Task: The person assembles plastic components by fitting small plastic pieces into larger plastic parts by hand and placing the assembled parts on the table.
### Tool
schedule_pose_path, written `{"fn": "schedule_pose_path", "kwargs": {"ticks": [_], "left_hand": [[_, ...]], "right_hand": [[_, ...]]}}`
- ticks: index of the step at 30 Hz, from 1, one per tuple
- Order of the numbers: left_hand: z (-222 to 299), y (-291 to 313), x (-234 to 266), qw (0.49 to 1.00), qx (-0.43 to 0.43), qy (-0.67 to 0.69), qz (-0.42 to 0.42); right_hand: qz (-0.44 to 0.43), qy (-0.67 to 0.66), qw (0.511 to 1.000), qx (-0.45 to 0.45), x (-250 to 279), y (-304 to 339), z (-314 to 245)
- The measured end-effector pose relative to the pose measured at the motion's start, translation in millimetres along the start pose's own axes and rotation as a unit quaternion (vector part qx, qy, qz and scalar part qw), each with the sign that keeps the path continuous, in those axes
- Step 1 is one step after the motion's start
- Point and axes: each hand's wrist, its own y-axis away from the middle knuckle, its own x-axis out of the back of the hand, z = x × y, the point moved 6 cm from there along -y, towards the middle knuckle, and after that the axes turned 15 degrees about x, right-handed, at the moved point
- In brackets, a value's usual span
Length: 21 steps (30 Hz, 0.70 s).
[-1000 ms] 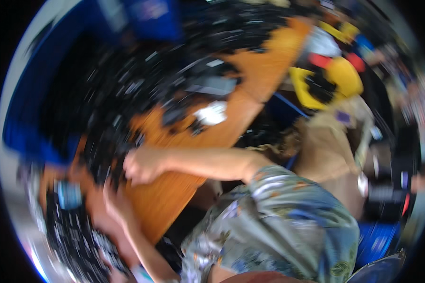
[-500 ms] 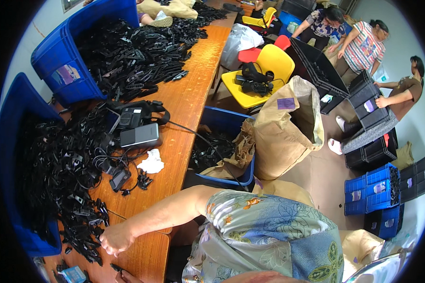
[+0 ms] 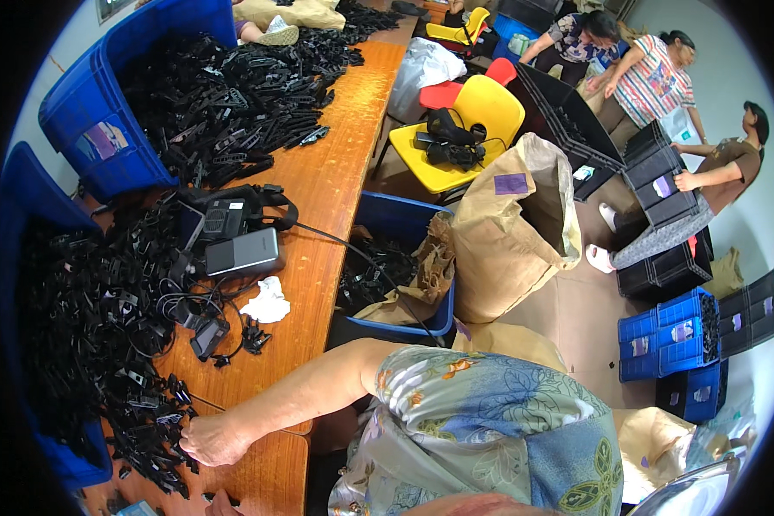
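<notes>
Clock positions are taken from the right hand. Bare tabletop extends from 3 to 5 o'clock, ending at the edge beside the person; the pile of black parts lies from 8 to 11 o'clock. A white wad sits at 1 o'clock. The right forearm reaches in from 2 o'clock, fingers curled at the pile's margin; their grip contents are hidden. The left hand, at 6 o'clock, is cut off by the frame; its finger state cannot be determined.
</notes>
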Motion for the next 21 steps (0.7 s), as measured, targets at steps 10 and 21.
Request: {"fn": "schedule_pose_path", "kwargs": {"ticks": [10,21], "left_hand": [[-9.5,11.9,-4.2,0.997,0.051,0.007,0.063],[-20.1,27.7,-29.4,0.959,0.210,0.168,0.085]], "right_hand": [[0.151,-0.112,0.982,0.035,6.6,4.8,-4.1],[0.150,-0.257,0.950,0.092,3.9,-4.4,-15.2]]}}
